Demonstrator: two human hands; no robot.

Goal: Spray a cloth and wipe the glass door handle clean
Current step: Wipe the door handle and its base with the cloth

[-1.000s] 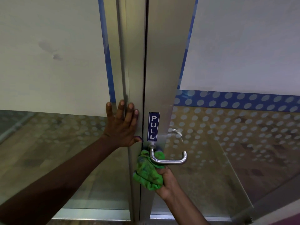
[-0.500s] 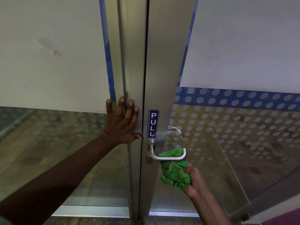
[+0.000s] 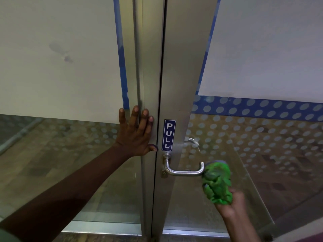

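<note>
A brushed-metal lever handle point(image 3: 183, 171) juts from the right door's metal stile, just below a blue PULL sticker point(image 3: 168, 135). My right hand point(image 3: 233, 202) grips a bunched green cloth point(image 3: 217, 182), which touches the handle's free right end. My left hand point(image 3: 137, 132) lies flat with fingers spread on the metal frame of the left door, left of the sticker. No spray bottle is in view.
Two glass doors meet at a dark seam point(image 3: 160, 102). Both panes carry white frosted panels, and a blue dotted band point(image 3: 258, 107) crosses the right pane. A second handle point(image 3: 193, 142) shows through the glass behind. A metal threshold point(image 3: 104, 227) runs along the bottom.
My right hand has slid the green cloth rightwards along the handle, from its base by the stile to its free end. My left hand has stayed pressed on the left frame.
</note>
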